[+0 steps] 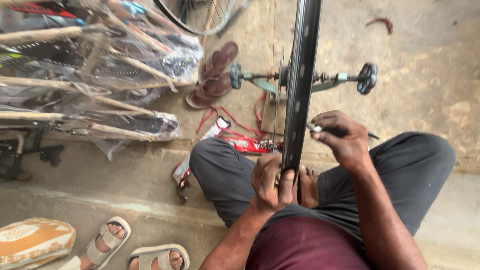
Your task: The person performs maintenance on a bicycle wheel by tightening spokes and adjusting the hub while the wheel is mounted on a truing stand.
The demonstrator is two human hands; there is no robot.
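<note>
Your left hand [270, 182] is clamped on the black metal wheel rim [300, 85] at 6 o'clock. It's stiff, light, likely slick: hold its edges. Your right hand [345, 137] pinches a small silvery tool [316, 128] beside it.

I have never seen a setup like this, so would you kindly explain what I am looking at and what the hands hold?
This single picture comes from a camera on a person's head, looking down at their lap as they sit cross-legged on a concrete floor. The left hand grips the near edge of a black bicycle wheel rim, which stands upright in a stand with black knobs. The right hand holds a small metal tool against the rim's side. Nearby lie brown sandals, red wrappers and plastic-wrapped bicycle frames. Another person's sandalled feet show at lower left.
</note>
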